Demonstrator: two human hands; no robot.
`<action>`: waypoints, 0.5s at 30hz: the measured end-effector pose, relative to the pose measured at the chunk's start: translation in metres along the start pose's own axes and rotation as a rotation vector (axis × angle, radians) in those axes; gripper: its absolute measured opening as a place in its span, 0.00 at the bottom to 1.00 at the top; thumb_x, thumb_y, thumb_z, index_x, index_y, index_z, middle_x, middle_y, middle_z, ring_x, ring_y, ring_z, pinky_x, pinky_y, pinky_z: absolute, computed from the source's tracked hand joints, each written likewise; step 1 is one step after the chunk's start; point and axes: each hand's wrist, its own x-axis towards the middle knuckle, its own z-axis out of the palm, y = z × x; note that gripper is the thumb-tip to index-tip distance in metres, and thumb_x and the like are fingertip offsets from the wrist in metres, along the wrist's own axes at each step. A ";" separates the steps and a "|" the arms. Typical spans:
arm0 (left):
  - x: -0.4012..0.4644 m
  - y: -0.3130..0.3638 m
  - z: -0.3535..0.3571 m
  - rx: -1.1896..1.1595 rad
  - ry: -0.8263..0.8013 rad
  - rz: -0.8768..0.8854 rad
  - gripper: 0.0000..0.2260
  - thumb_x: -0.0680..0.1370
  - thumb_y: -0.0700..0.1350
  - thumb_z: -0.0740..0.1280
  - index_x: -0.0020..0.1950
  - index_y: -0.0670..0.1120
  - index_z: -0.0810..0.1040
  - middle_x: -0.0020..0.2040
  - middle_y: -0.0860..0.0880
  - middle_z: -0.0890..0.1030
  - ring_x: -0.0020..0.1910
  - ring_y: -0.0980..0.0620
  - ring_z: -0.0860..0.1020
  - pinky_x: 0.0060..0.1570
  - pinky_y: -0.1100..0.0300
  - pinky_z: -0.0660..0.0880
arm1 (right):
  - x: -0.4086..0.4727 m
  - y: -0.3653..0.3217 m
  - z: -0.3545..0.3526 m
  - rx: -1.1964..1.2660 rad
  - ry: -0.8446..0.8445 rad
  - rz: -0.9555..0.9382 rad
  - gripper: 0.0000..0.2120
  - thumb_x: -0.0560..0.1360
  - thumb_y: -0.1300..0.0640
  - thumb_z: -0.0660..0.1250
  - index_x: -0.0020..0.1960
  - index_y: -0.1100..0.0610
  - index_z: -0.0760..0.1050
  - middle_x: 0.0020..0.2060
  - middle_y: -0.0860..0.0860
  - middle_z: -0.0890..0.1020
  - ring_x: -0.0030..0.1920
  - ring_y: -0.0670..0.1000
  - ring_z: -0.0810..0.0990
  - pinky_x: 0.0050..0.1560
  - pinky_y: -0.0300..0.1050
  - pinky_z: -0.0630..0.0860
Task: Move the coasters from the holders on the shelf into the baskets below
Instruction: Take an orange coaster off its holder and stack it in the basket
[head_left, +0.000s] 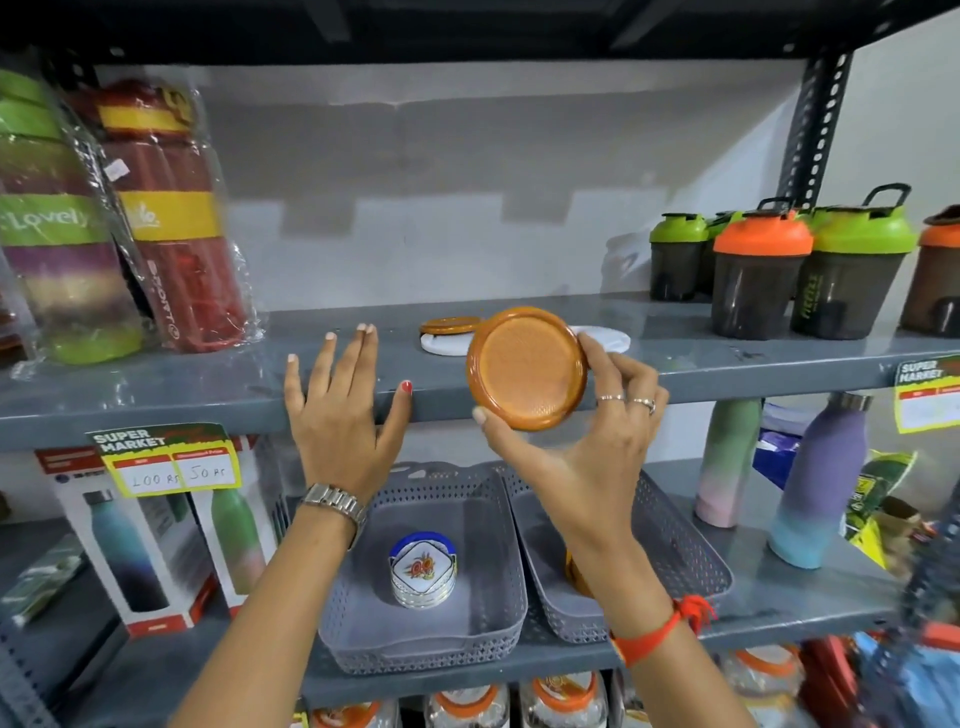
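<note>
My right hand (587, 415) grips a round orange-brown coaster (527, 368), held upright in front of the upper shelf's edge. Behind it on the shelf lie another orange coaster (449, 325) on a white holder (441, 345), and a second white holder (605, 336), partly hidden. My left hand (343, 405) rests open and flat against the shelf's front edge. On the shelf below stand two grey perforated baskets. The left basket (483, 639) holds a stack of white floral coasters with a blue rim (423, 571). The right basket (685, 551) shows an orange coaster edge (574, 571) behind my right forearm.
Wrapped tall bottles (171, 223) stand at the upper shelf's left, shaker bottles with green and orange lids (758, 270) at its right. Boxed bottles (140, 545) sit left of the baskets, pastel bottles (815, 478) to the right. Price tags (166, 460) hang on the shelf edge.
</note>
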 end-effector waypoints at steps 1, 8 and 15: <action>0.000 0.000 0.000 -0.003 0.001 0.002 0.25 0.77 0.56 0.53 0.69 0.43 0.69 0.65 0.45 0.75 0.67 0.43 0.69 0.70 0.45 0.52 | -0.009 0.006 -0.003 0.028 -0.011 0.024 0.43 0.56 0.34 0.72 0.64 0.57 0.74 0.53 0.51 0.71 0.55 0.50 0.69 0.59 0.51 0.70; -0.004 -0.006 0.000 -0.018 -0.006 0.044 0.25 0.78 0.55 0.53 0.70 0.43 0.67 0.66 0.45 0.74 0.68 0.43 0.68 0.70 0.45 0.51 | -0.083 0.078 -0.016 -0.097 -0.180 0.310 0.43 0.54 0.31 0.69 0.63 0.52 0.74 0.52 0.47 0.69 0.56 0.48 0.67 0.59 0.52 0.70; -0.005 -0.009 0.006 -0.012 0.043 0.067 0.24 0.78 0.54 0.53 0.71 0.43 0.67 0.65 0.45 0.75 0.68 0.43 0.68 0.70 0.47 0.49 | -0.083 0.176 -0.002 -0.726 -0.633 0.631 0.45 0.59 0.27 0.67 0.64 0.59 0.73 0.65 0.60 0.72 0.67 0.62 0.66 0.65 0.62 0.63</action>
